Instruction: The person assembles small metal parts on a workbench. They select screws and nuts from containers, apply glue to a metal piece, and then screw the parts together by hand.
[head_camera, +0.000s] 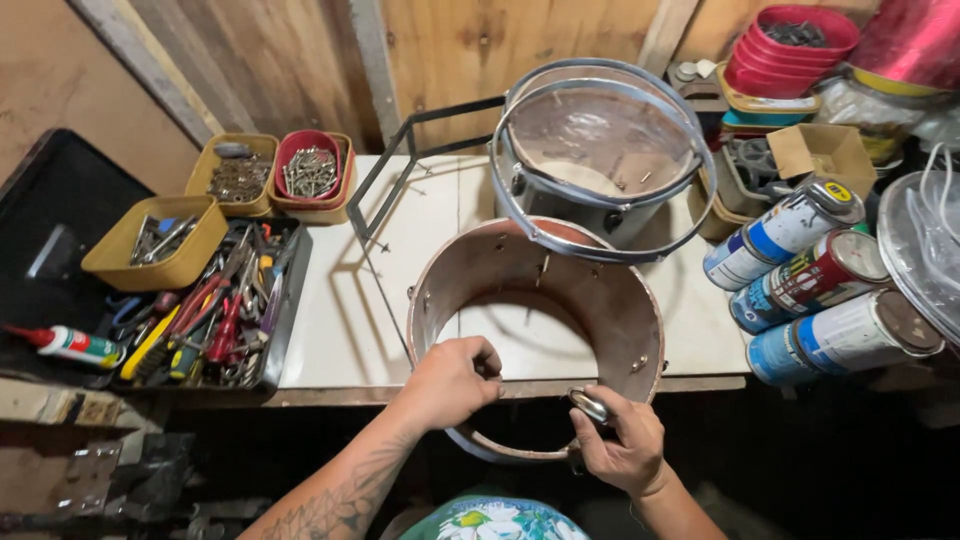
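copper-coloured drum shell (610, 300) sits at frame centre on the bench (330, 330) edge; left hand (450, 380) fisted inside its near rim, right hand (620, 440) pinches a metal lug (590, 405).

White workbench (340, 320) with drum shell (620, 300), tool tray (285, 300), tubs (160, 262), spray cans (820, 290).

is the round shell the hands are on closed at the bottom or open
Open: the white table shows straight through the brown shell.
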